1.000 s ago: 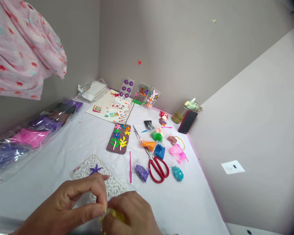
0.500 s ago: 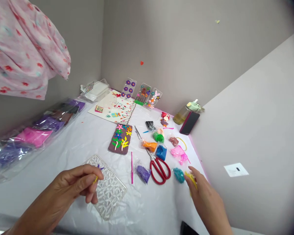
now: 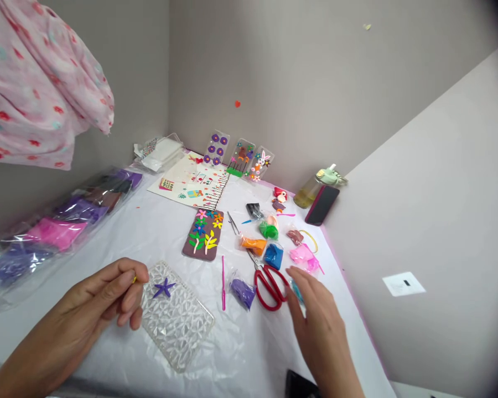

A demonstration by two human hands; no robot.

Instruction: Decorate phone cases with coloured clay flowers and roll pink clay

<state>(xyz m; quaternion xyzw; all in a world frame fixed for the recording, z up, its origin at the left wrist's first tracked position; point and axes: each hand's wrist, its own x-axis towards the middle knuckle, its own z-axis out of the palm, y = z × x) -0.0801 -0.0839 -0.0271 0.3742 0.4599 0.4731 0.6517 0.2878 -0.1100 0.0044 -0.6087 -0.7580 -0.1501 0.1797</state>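
My left hand (image 3: 108, 298) is closed in a pinch on a small piece of yellow clay (image 3: 135, 279). Beside it lies a clear phone case (image 3: 178, 326) with a faceted pattern, a purple clay flower (image 3: 164, 288) with pointed petals on its upper left part. My right hand (image 3: 317, 315) is open, thumb and fingers apart, over a teal clay packet (image 3: 297, 292) that it mostly covers. Red-handled scissors (image 3: 269, 287) lie just left of its fingertips. The yellow packet is out of sight.
Clay packets in purple (image 3: 243, 293), blue (image 3: 273, 256), orange (image 3: 253, 245) and pink (image 3: 304, 257) lie mid-table with a pink tool (image 3: 223, 283). Behind them are a decorated brown case (image 3: 203, 235), a bottle (image 3: 315, 190) and a phone (image 3: 322, 205). A long bag of clay (image 3: 58, 229) lies left.
My left hand has drawn back left with the yellow clay, uncovering the purple flower. My right hand has moved left over the teal packet, and the yellow packet at its fingers no longer shows.
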